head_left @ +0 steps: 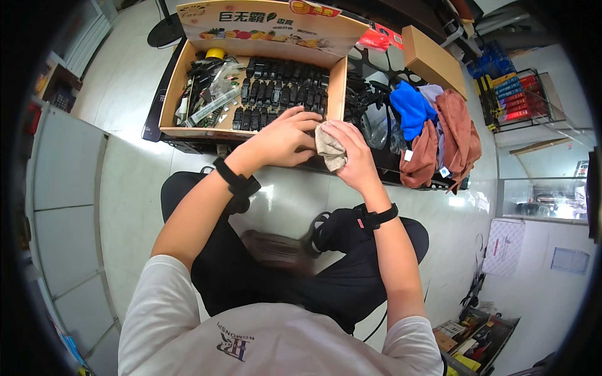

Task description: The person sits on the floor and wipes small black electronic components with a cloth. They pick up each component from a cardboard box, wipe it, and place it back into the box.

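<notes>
My right hand point(356, 153) grips a crumpled beige-grey cloth point(330, 148) just off the front right corner of a cardboard box point(207, 132). Close beside the cloth, my left hand point(282, 139) is bent with its thumb and fingers curled toward it. Whatever those fingers hold is too small and hidden to name. Rows of small black plastic parts point(276, 94) fill the right side of the box. On its left side lie a clear tube point(213, 105), plastic bags and loose small pieces, with a yellow round lid point(215, 54) behind them.
Right of the box, black cables and parts point(364, 97) lie on a dark table. Beyond them are a blue cloth point(412, 109), brown cloths point(456, 125) and a closed brown carton point(433, 59). My legs point(251, 276) are below the table's near edge.
</notes>
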### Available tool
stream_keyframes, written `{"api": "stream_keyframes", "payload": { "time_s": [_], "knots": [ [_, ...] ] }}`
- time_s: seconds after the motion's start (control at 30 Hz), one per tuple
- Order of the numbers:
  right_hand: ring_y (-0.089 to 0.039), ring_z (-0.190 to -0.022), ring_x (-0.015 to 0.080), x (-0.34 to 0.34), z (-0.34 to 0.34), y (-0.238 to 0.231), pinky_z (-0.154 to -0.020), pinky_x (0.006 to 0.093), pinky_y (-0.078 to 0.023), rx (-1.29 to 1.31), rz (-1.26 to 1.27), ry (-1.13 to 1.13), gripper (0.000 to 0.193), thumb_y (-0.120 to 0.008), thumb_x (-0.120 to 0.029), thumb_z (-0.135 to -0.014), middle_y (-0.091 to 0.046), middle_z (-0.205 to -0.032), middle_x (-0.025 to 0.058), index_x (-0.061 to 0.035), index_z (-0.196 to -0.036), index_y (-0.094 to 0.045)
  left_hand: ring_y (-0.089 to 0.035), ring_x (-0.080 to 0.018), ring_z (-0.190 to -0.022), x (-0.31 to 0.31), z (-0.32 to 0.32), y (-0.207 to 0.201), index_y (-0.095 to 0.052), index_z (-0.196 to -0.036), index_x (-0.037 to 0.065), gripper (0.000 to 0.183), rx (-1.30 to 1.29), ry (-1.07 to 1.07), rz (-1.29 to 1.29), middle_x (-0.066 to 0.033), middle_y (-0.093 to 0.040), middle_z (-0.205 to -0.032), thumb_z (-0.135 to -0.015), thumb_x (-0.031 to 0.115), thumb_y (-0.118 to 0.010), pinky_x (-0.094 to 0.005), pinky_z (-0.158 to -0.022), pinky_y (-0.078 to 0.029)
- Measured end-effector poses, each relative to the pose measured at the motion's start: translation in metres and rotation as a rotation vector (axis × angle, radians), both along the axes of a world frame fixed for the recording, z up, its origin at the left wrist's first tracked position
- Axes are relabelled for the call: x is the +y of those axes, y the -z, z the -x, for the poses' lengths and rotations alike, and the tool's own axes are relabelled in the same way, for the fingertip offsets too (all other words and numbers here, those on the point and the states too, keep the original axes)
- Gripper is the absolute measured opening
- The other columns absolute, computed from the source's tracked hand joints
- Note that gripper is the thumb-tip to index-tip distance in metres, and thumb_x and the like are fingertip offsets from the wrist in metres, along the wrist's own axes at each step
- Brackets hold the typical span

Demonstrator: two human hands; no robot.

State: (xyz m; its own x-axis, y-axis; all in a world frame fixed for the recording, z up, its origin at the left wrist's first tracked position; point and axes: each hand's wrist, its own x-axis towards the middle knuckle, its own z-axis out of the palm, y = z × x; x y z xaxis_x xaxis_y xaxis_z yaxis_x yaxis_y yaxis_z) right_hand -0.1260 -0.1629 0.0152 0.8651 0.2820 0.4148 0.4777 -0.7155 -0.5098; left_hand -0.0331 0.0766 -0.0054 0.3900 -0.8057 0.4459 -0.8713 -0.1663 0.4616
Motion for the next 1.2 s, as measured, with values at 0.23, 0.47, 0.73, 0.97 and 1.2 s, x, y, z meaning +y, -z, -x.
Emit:
{"api": "stream_keyframes", "payload": {
  "time_s": [0.23, 0.47, 0.73, 0.97, 1.2],
  "knots": [
    [-0.067, -0.133, 0.0382, -0.001, -0.001, 0.013, -0.116, 0.0474, -0.054, -0.036, -0.032, 0.024, 0.061, -0.082, -0.003, -0.08, -0.072, -0.143, 0.0139, -0.0116, -0.14, -0.073, -0.05, -0.0367, -0.156, 0.005, -0.001, 0.0, -0.073, -0.116, 0.014, 0.037, 0.099, -0.309, -0.02, -0.0082, -0.067, -0.144, -0.084, 0.026, -0.088, -0.0621, -0.134, -0.029],
    [-0.067, -0.132, 0.0387, -0.003, -0.002, 0.012, -0.116, 0.0475, -0.053, 0.007, -0.087, 0.024, 0.062, -0.084, -0.004, -0.079, -0.072, -0.142, 0.0137, -0.0111, -0.139, -0.073, -0.043, -0.0372, -0.159, -0.007, -0.009, 0.007, -0.083, -0.12, 0.013, 0.026, 0.004, -0.245, -0.075, -0.011, -0.061, -0.156, -0.099, 0.023, -0.072, -0.0647, -0.136, -0.023],
    [-0.071, -0.132, 0.0386, -0.013, 0.006, 0.024, -0.113, 0.045, -0.057, -0.003, -0.165, 0.022, 0.059, -0.085, -0.003, -0.083, -0.07, -0.145, 0.0192, -0.007, -0.141, -0.072, -0.037, -0.0408, -0.162, -0.034, -0.029, 0.015, -0.087, -0.122, 0.022, 0.03, 0.068, -0.15, -0.207, -0.008, -0.055, -0.165, -0.094, 0.025, -0.076, -0.0727, -0.135, -0.015],
    [-0.07, -0.132, 0.0393, -0.017, 0.005, 0.028, -0.114, 0.0452, -0.056, -0.026, -0.143, 0.011, 0.06, -0.084, -0.001, -0.082, -0.07, -0.146, 0.0201, -0.0061, -0.141, -0.072, -0.032, -0.0409, -0.165, -0.047, -0.034, 0.012, -0.085, -0.125, 0.018, 0.035, 0.226, -0.099, -0.317, -0.0071, -0.055, -0.162, -0.092, 0.025, -0.079, -0.0736, -0.136, -0.009],
    [-0.071, -0.133, 0.0383, -0.016, 0.007, 0.028, -0.114, 0.0441, -0.057, -0.051, -0.188, 0.04, 0.061, -0.08, 0.005, -0.084, -0.07, -0.146, 0.0206, -0.0053, -0.143, -0.07, -0.037, -0.039, -0.161, -0.05, -0.036, 0.016, -0.084, -0.115, 0.013, 0.025, 0.163, -0.064, -0.18, -0.0051, -0.06, -0.146, -0.091, 0.02, -0.083, -0.0736, -0.135, -0.012]
  ]
}}
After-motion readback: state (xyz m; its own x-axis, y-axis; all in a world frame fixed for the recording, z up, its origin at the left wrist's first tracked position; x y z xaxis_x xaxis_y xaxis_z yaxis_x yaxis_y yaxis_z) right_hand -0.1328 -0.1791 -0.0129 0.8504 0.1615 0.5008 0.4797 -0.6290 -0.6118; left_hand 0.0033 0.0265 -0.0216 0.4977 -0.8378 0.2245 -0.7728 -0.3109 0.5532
